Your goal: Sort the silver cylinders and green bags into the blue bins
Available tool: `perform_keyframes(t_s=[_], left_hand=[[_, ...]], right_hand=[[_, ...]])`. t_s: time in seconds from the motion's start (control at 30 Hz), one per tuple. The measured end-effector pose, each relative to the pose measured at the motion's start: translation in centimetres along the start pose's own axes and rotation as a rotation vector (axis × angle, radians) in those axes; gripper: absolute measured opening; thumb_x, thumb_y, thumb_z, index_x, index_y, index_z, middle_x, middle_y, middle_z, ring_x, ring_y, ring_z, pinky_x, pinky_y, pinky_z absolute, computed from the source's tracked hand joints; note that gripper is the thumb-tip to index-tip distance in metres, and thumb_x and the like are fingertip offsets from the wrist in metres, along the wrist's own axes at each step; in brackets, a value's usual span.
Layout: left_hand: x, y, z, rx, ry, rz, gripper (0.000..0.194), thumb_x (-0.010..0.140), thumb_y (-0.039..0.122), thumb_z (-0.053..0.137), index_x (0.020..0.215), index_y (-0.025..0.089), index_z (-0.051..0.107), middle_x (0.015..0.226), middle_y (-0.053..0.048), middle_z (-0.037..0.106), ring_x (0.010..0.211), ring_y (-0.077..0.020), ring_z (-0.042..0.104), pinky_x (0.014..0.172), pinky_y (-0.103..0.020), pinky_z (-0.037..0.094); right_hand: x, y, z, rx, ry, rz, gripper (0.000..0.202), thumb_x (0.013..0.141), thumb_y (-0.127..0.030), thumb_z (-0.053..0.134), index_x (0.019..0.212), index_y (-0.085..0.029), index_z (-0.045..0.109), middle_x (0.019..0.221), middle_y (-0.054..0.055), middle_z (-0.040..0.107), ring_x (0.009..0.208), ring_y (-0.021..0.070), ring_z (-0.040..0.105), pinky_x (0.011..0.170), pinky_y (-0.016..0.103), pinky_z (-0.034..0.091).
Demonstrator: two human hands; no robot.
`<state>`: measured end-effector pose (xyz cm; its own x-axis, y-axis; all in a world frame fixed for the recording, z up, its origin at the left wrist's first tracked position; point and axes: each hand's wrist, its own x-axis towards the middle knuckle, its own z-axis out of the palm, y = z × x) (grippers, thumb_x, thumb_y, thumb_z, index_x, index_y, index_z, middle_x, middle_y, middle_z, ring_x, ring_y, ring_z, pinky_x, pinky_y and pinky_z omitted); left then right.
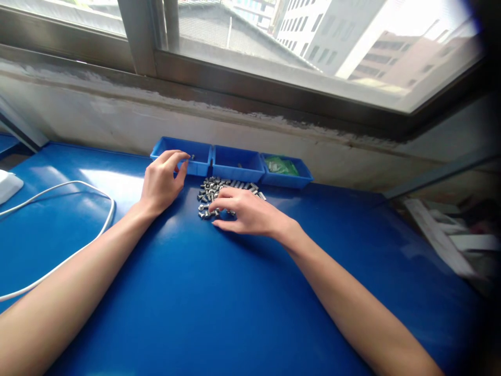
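Observation:
My left hand (163,177) is at the front edge of the left blue bin (200,168), with thumb and forefinger curved and a gap between their tips. A small metal piece (192,156), likely a bolt, shows in that bin just beyond the fingertips. Over the near side of a pile of silvery bolts (211,184) on the blue table is my right hand (245,211). Its fingers are bent and spread from the thumb, with bolts visible beneath and beside them. Nothing is plainly held in it, and part of the pile is hidden behind the hand.
A middle blue bin (238,173) holds a small dark piece. The right blue bin (289,181) contains a green plastic bag (282,166). A white cable (111,209) loops across the blue table (219,313) at left, near a white object (8,185). Behind stand a wall and window.

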<state>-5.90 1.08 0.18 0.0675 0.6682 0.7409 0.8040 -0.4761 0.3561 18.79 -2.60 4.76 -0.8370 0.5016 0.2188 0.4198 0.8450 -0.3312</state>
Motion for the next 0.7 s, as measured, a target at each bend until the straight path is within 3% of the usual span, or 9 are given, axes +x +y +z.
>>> perform_keyframes(t_s=[0.13,0.27,0.53,0.7], left_hand=[[-0.5,1.1,-0.3,-0.089,-0.033,0.174,0.022,0.099,0.02,0.054,0.11,0.017,0.073,0.119,-0.011,0.07,0.102,-0.0203,0.069,0.093,-0.033,0.056],[-1.2,2.2,-0.5,-0.181,-0.083,0.301,0.02,0.096,0.016,0.056,0.108,0.017,0.073,0.106,-0.009,0.071,0.098,-0.0195,0.07,0.09,-0.031,0.057],[-1.6,2.4,-0.2,-0.212,-0.155,0.33,0.022,0.094,0.013,0.055,0.108,0.015,0.072,0.102,-0.01,0.074,0.091,-0.0203,0.07,0.085,-0.031,0.057],[-1.7,2.5,-0.4,-0.248,-0.191,0.3,0.023,0.095,0.016,0.055,0.112,0.019,0.071,0.102,-0.008,0.074,0.09,-0.0188,0.07,0.083,-0.029,0.056]], right_hand=[[0.2,0.1,0.7,-0.042,-0.02,-0.006,0.014,0.095,-0.014,0.064,0.102,-0.016,0.076,0.098,0.008,0.072,0.089,0.0191,0.066,0.079,0.028,0.047],[0.4,-0.1,0.8,-0.11,-0.031,0.045,0.012,0.094,-0.014,0.064,0.09,-0.015,0.075,0.09,0.007,0.072,0.08,0.0175,0.064,0.072,0.027,0.042],[0.6,-0.8,0.9,-0.255,-0.038,0.098,0.014,0.09,-0.014,0.061,0.079,-0.016,0.07,0.081,0.006,0.071,0.068,0.0169,0.058,0.064,0.03,0.035],[0.6,-0.3,0.9,-0.035,0.091,0.101,0.013,0.081,-0.009,0.063,0.075,-0.018,0.069,0.072,0.002,0.068,0.064,0.0141,0.058,0.064,0.028,0.04]])
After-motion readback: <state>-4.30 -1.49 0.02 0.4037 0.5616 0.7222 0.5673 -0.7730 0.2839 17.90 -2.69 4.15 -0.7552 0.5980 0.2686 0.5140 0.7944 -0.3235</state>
